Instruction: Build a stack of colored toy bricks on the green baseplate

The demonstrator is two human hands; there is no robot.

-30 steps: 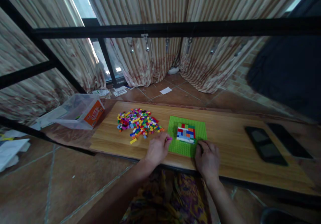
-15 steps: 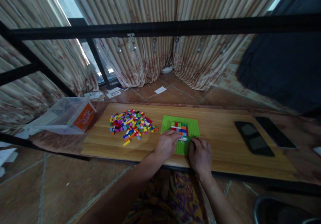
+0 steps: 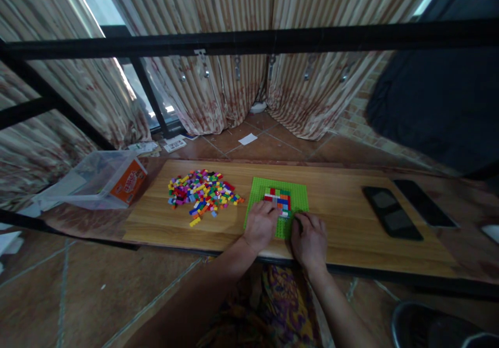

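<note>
A green studded baseplate point(image 3: 298, 192) lies on the low wooden table. On its middle sits a flat block of toy bricks point(image 3: 284, 200) in red, blue, white, green and orange. From the left, my left hand point(image 3: 262, 224) reaches over the plate, its bent fingers together at the left side of the brick block. Whatever may be under those fingertips is hidden. My right hand point(image 3: 311, 239) is curled at the near right corner of the baseplate, covering that corner. Left of the plate spreads a heap of loose, many-coloured bricks point(image 3: 205, 191).
A clear plastic box point(image 3: 95, 174) with an orange label stands beyond the table's left end. Two dark phone-like slabs, a nearer one point(image 3: 390, 213) and a farther one point(image 3: 424, 202), lie at the right. A black metal bar point(image 3: 234, 41) crosses above the table's far side, before striped curtains point(image 3: 218, 5).
The view has shifted slightly. My left hand has moved a little nearer and its fingers have drawn back, showing slightly more of the brick block. My right hand stays at the plate's corner.
</note>
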